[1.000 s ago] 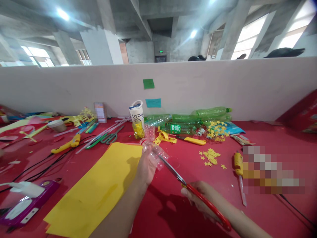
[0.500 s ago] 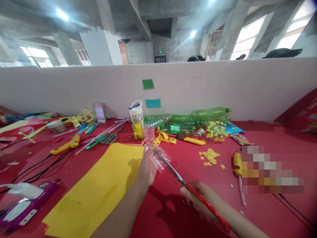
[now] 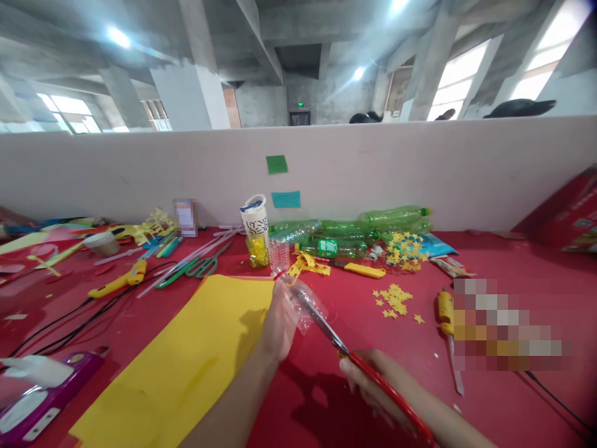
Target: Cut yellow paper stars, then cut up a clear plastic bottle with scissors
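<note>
In the middle of the view my left hand [image 3: 278, 320] is closed around a clear plastic bottle piece [image 3: 310, 305] with a red ring at its neck. My right hand [image 3: 373, 379] grips red-handled scissors [image 3: 389, 392] at the lower right. The metal blades point up and left and lie at the plastic, near my left fingers. Whether the blades have closed on the plastic is hard to tell. Under my left forearm lies a stack of yellow sheets [image 3: 186, 354]. Just behind my left hand stands a clear ribbed plastic piece [image 3: 280, 256].
Green bottles [image 3: 342, 247] lie along the white partition [image 3: 140, 168], near a white cup [image 3: 254, 218]. A yellow cutter [image 3: 364, 270] and yellow stars [image 3: 395, 300] are right of centre. Glue guns [image 3: 446, 311] lie at both sides, with a purple power strip [image 3: 46, 404] at left.
The view has shifted slightly. The bottle piece has turned a little in my left hand, and the scissors remain against it in my right hand.
</note>
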The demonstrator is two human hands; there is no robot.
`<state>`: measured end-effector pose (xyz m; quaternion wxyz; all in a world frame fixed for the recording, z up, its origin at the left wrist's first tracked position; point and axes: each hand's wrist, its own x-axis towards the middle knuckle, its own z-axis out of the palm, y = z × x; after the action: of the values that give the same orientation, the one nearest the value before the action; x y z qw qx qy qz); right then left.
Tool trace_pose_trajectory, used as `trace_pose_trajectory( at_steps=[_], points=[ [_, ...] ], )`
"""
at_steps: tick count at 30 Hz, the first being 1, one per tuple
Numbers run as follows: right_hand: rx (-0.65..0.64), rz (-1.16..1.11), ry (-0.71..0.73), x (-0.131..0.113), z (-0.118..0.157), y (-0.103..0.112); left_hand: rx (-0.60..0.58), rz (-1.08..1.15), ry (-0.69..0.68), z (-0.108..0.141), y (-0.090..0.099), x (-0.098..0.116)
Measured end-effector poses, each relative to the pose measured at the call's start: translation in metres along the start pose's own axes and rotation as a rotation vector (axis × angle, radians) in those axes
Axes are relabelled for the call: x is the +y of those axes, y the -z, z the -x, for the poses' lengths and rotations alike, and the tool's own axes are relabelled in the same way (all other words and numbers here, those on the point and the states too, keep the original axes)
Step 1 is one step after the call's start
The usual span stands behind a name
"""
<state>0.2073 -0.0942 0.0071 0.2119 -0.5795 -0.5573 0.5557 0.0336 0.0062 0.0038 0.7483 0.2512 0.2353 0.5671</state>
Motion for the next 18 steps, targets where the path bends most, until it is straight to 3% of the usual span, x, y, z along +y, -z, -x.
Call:
trace_pose_trajectory(
  at_steps=[3, 11, 18],
  points=[
    [0.023, 0.003, -0.033, 0.001, -0.002, -0.002, -0.019, 0.012, -0.009, -0.001, -0.001, 0.0],
    [0.062, 0.067, -0.064, -0.002, -0.003, -0.002, 0.076, 0.011, -0.033, -0.006, 0.003, 0.001],
    [0.008, -0.045, -0.032, -0.009, 0.001, -0.002, 0.008, -0.024, -0.025, 0.0, -0.001, -0.008]
  ],
)
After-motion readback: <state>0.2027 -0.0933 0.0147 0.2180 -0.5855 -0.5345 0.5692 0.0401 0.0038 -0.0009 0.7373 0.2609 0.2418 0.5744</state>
